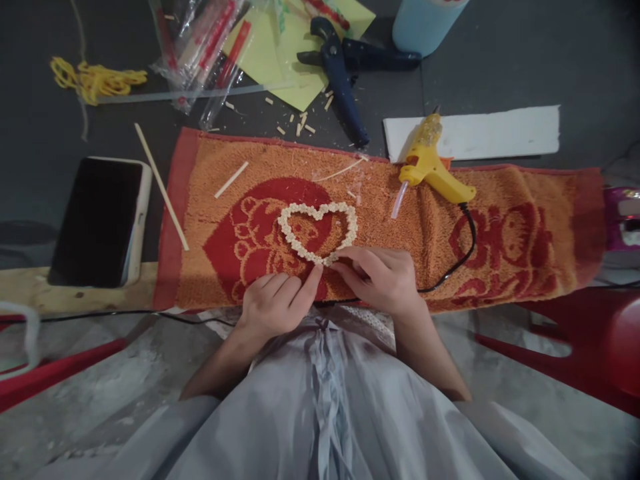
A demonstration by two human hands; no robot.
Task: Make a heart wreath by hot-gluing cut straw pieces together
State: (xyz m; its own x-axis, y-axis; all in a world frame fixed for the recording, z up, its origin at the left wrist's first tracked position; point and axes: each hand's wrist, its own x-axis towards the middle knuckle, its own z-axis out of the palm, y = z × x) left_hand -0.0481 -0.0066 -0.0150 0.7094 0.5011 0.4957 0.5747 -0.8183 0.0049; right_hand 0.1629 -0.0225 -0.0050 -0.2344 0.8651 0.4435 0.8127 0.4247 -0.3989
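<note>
A cream heart-shaped frame [299, 249], built from small pale pieces, lies on an orange and red towel [380, 233]. My left hand [277, 300] is at its lower point, the index fingertip pressed on the tip and the other fingers curled; the thumb is hidden. My right hand [380, 273] pinches the lower right side close to the point, with thumb and index finger together. A yellow glue gun [433, 167] with a clear glue stick at its back lies to the right of the frame.
White board [505, 133] lies under the glue gun's nozzle. Blue cutters [340, 73], cut stick bits [303, 123], packaged red-and-clear sticks [215, 47], yellow string [100, 80] and a light-blue container [425, 27] are behind. A phone [100, 220] and a thin stick [160, 187] lie left.
</note>
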